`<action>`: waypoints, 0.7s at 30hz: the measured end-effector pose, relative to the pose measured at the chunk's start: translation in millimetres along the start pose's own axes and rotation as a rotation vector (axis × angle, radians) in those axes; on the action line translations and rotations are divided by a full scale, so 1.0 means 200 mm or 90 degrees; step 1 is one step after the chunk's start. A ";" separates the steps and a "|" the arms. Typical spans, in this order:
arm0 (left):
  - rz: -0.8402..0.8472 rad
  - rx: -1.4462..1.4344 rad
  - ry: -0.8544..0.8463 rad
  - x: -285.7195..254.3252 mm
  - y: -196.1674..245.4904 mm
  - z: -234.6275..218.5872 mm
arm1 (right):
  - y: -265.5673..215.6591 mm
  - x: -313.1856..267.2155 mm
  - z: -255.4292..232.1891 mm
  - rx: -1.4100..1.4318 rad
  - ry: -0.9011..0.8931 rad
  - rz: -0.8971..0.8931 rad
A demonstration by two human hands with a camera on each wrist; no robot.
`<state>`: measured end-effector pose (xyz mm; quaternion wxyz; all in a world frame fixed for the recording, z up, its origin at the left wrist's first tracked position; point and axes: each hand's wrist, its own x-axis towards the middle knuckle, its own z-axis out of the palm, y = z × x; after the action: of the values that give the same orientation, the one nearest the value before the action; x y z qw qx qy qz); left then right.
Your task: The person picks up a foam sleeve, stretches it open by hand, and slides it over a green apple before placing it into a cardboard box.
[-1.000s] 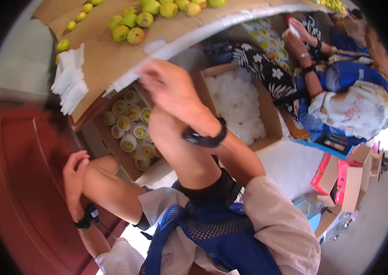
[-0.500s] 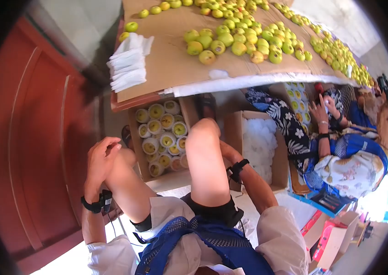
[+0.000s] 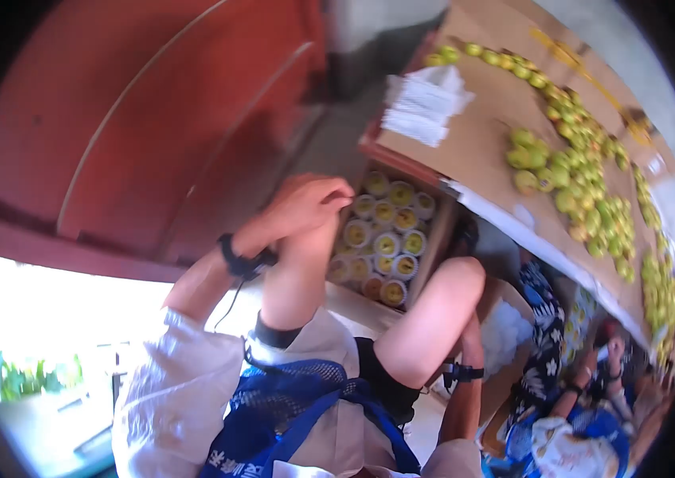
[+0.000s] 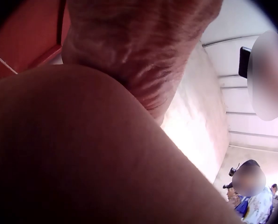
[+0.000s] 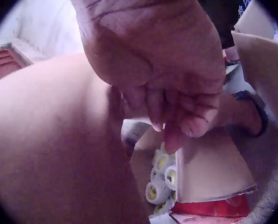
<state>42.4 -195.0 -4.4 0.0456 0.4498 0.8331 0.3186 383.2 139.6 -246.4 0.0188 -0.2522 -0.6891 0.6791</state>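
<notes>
My left hand (image 3: 305, 203) rests on my left knee, its fingers loosely curled with nothing in them. In the left wrist view the back part of that hand (image 4: 134, 51) lies against the bare leg. My right hand hangs beside my right leg, mostly hidden behind it in the head view. The right wrist view shows this right hand (image 5: 162, 70) with loosely bent fingers and nothing held. Between my knees stands a cardboard box (image 3: 436, 247) of apples (image 3: 386, 243) in white foam nets.
Ahead is a cardboard-covered table (image 3: 485, 131) with loose apples (image 3: 580, 191) and stacked white foam nets (image 3: 421, 103). A red door (image 3: 194, 119) stands at left. Another carton holds white foam (image 3: 504, 334) at right. Another person (image 3: 576, 446) sits beyond it, at lower right.
My right hand came down from above the right knee to beside the leg. The head view has turned left, so the table and box sit further right. The left hand stays on the knee.
</notes>
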 end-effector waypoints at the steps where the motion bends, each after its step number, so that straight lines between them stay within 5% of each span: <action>1: -0.004 0.005 0.008 0.00 0.00 0.00 | -0.06 -0.01 0.01 0.008 0.007 0.015; 17: -0.057 -0.092 -0.010 0.04 0.04 0.02 | -0.33 -0.12 0.19 0.135 0.081 0.122; 21: -0.045 -0.094 -0.030 0.04 0.05 0.01 | -0.64 -0.19 0.27 0.218 0.044 0.055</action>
<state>45.5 -184.0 0.9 0.1094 0.4232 0.8213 0.3665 355.3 81.5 -116.9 0.0561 -0.2979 -0.5506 0.7778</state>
